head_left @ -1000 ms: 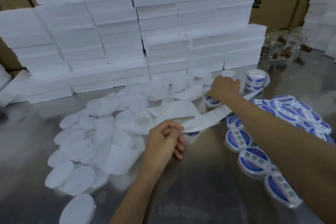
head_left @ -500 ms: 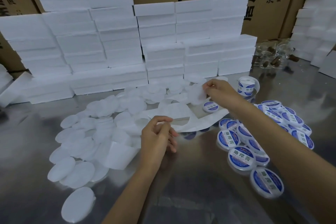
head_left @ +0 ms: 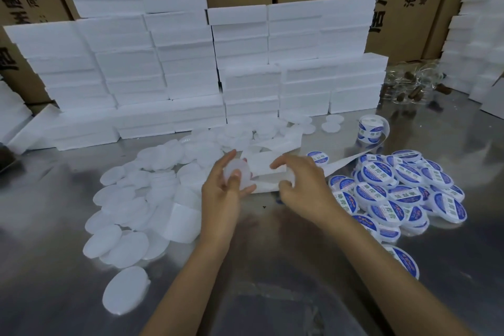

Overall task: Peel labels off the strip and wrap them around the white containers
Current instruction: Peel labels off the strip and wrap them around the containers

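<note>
Blue-and-white labels reading 助焊膏 cover the finished containers (head_left: 377, 175) right of the right hand (head_left: 305, 185), whose fingers are loosely curled over the white strip (head_left: 268, 165). The left hand (head_left: 221, 188) pinches a plain translucent-white container (head_left: 238, 176).

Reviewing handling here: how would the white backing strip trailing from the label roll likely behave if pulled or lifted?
The backing strip looks thin and floppy, since it curls and folds across the table. It probably weighs little. A pull would likely unwind or drag the label roll, which stands loose.
</note>
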`<state>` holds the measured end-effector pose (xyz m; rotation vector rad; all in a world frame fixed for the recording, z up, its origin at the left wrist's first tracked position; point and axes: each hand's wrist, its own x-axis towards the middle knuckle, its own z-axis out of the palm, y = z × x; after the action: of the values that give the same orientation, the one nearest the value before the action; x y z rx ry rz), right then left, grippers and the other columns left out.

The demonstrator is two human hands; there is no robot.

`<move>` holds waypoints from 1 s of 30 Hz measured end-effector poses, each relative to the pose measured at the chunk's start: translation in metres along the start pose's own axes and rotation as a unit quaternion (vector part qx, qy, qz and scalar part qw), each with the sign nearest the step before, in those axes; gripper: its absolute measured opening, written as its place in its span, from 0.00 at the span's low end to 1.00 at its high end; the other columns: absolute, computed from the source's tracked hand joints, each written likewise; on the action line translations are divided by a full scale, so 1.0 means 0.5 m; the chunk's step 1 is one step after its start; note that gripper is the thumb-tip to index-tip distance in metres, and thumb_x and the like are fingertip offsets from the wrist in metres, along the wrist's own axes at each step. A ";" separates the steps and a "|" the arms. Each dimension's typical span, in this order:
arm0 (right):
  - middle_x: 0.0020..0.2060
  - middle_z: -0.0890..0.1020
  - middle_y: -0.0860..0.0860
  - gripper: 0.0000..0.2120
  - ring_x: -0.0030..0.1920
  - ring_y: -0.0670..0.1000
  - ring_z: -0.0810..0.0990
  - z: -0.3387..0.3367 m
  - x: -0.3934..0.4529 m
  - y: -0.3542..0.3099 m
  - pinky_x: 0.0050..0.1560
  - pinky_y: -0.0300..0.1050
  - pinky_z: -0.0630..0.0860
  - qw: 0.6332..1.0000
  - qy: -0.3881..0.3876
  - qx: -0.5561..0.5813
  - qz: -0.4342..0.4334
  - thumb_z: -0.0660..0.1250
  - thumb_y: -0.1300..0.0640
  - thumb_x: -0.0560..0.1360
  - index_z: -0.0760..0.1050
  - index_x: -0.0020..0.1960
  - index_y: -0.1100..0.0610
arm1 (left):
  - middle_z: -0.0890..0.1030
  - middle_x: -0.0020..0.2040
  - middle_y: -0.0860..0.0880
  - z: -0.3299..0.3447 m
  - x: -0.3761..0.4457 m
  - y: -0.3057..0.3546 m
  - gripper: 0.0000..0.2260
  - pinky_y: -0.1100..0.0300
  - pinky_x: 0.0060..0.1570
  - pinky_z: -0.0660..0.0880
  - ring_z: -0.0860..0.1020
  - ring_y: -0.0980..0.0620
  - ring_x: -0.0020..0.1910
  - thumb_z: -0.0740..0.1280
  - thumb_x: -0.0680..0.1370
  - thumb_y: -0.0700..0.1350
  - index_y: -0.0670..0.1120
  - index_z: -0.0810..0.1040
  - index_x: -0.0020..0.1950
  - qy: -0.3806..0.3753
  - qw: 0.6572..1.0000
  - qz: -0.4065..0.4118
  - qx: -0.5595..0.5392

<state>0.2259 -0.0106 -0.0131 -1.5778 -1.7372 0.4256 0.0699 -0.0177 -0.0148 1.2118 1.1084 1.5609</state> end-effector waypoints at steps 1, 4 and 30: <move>0.66 0.73 0.47 0.20 0.70 0.48 0.65 0.009 -0.005 0.010 0.69 0.47 0.59 0.997 -0.025 -0.065 -0.036 0.64 0.63 0.72 0.75 0.61 0.47 | 0.77 0.62 0.56 -0.005 0.002 0.000 0.15 0.66 0.43 0.80 0.79 0.49 0.61 0.60 0.84 0.36 0.53 0.78 0.64 0.011 1.000 0.002 -0.001; 0.73 0.69 0.45 0.13 0.76 0.48 0.57 0.025 -0.008 0.032 0.73 0.48 0.47 0.981 -0.024 -0.163 -0.098 0.64 0.58 0.76 0.78 0.60 0.49 | 0.77 0.64 0.47 -0.017 0.008 0.003 0.15 0.65 0.45 0.81 0.81 0.47 0.59 0.60 0.83 0.35 0.52 0.78 0.61 0.031 0.999 0.000 -0.024; 0.47 0.86 0.49 0.03 0.51 0.50 0.85 -0.010 -0.014 0.003 0.58 0.52 0.80 0.952 -0.047 0.298 0.061 0.70 0.55 0.78 0.79 0.50 0.49 | 0.73 0.53 0.68 -0.002 -0.006 -0.019 0.13 0.78 0.43 0.73 0.76 0.65 0.52 0.73 0.76 0.53 0.62 0.71 0.55 -0.064 0.978 0.045 0.193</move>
<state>0.2305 -0.0179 -0.0127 -1.2347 -1.3938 0.9974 0.0702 -0.0181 -0.0248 1.6157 1.3248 1.3459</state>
